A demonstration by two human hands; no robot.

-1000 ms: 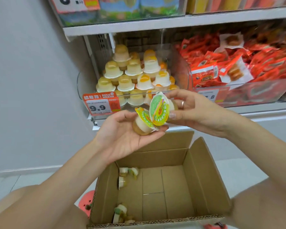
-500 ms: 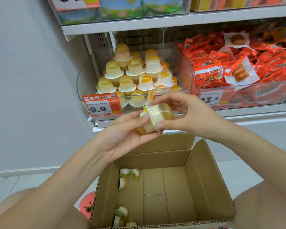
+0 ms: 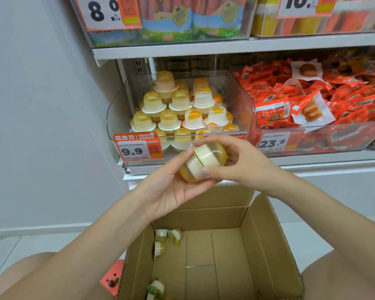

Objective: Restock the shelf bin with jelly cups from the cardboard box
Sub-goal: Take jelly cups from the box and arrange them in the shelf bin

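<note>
The cardboard box (image 3: 206, 252) lies open nearest, only a few jelly cups (image 3: 160, 241) left along its left wall. Above it, the left hand (image 3: 171, 189) and right hand (image 3: 236, 165) curl their fingers round two jelly cups pressed lid to lid (image 3: 204, 161), probably to carry both together. Beyond, the shelf bin (image 3: 243, 109) holds stacked cups.

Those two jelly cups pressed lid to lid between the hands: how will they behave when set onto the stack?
The jelly cups look rigid, since the fingers leave no dent. Their smooth domed plastic is probably slippery, and lying sideways they may roll. On the shelf bin's pyramid, a nudge could likely topple neighbours.
</note>
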